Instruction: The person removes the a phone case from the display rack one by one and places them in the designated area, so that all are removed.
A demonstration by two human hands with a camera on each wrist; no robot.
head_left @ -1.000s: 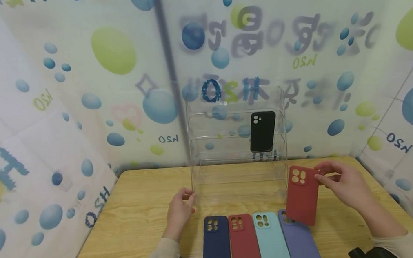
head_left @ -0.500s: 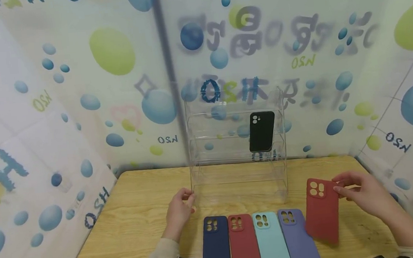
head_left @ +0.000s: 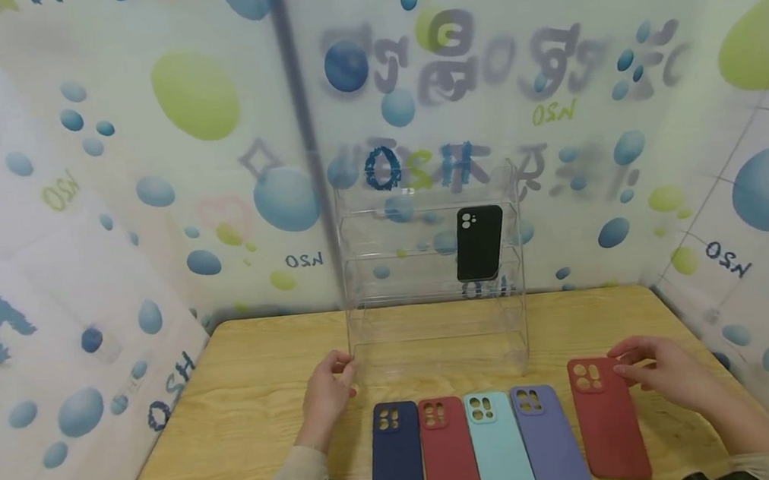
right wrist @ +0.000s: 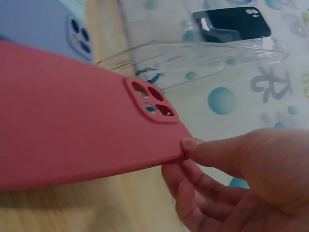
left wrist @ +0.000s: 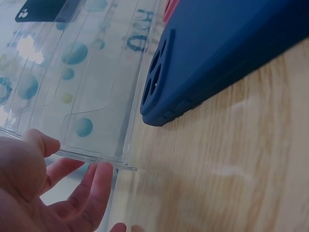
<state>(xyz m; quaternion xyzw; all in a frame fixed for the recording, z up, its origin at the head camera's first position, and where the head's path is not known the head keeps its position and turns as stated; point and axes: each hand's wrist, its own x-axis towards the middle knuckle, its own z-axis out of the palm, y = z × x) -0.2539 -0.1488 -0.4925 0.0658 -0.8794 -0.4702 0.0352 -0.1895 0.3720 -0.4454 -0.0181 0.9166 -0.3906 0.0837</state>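
Note:
My right hand pinches the top right corner of a red phone case between thumb and fingers. That case lies at the right end of a row, its camera end toward the back; in the right wrist view its held corner is tipped up. With thumb and fingers on either side, my left hand grips the lower left edge of a clear tiered display rack. A black phone case stands on an upper tier, toward the rack's right side.
Left of the held case, a dark blue case, another red case, a light turquoise case and a purple case lie side by side on the wooden table. A patterned curtain hangs behind.
My right hand has carried the red case from over the purple one rightward and down to the table beside it. My left hand keeps its grip on the rack.

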